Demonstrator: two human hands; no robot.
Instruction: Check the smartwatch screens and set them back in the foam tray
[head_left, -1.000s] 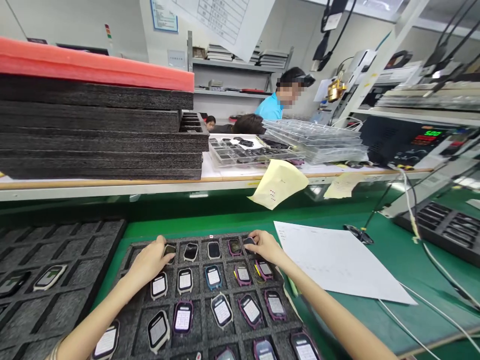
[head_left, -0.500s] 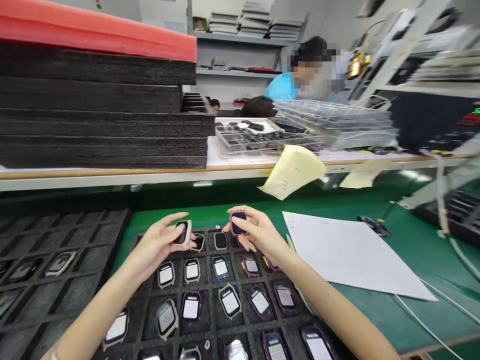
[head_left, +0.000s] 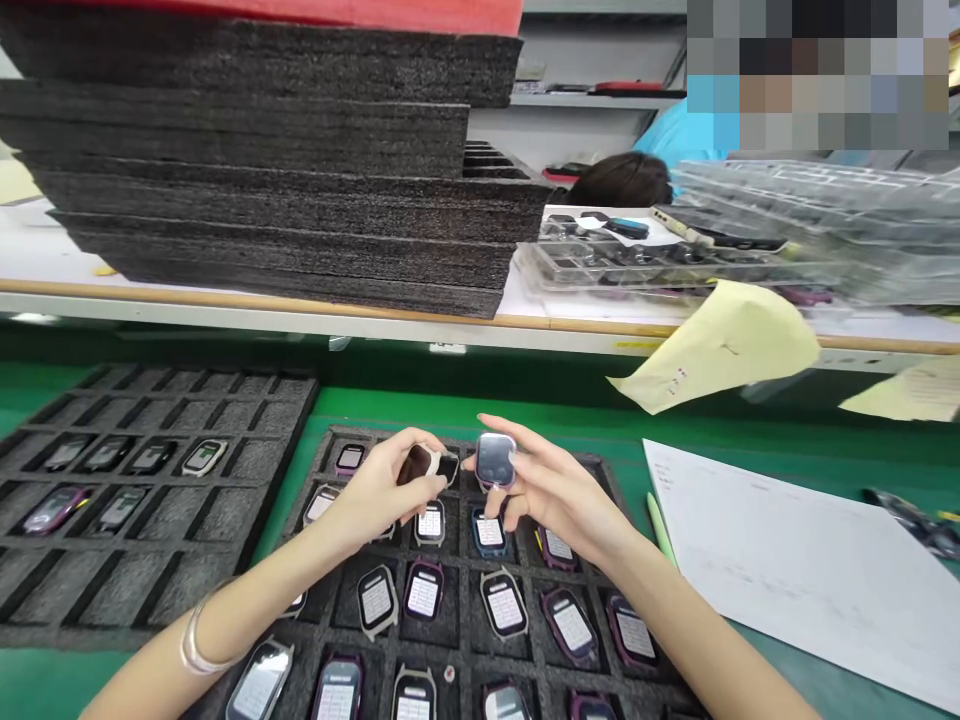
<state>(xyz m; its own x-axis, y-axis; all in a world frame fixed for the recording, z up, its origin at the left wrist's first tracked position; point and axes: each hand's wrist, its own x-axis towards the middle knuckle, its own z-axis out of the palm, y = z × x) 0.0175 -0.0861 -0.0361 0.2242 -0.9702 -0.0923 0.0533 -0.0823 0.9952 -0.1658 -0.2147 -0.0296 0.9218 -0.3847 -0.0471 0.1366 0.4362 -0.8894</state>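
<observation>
My left hand [head_left: 409, 478] grips a light-framed smartwatch case [head_left: 421, 462] between thumb and fingers, its dark face turned aside. In my right hand [head_left: 544, 475] is another watch case [head_left: 496, 460] with a purple-tinted edge and a dark, reflective screen facing me. Both are held above the far rows of a black foam tray [head_left: 469, 575]. Lying in its compartments are several strapless watches, many with lit white screens, such as a blue-framed watch [head_left: 490, 532] below my right hand and a purple-framed watch [head_left: 424, 590] nearer me. My hands hide some compartments.
A second foam tray [head_left: 217, 545] with several watches lies at left. White paper [head_left: 795, 560] and a green pen [head_left: 660, 530] are at right. Above, a shelf edge [head_left: 375, 325] carries stacked black foam [head_left: 285, 180] and clear plastic trays [head_left: 810, 225]. A person in blue is beyond.
The view has turned left and down. Both hands still hold their watches and are closer together; the left watch has been turned, and the right one's screen now faces me.
</observation>
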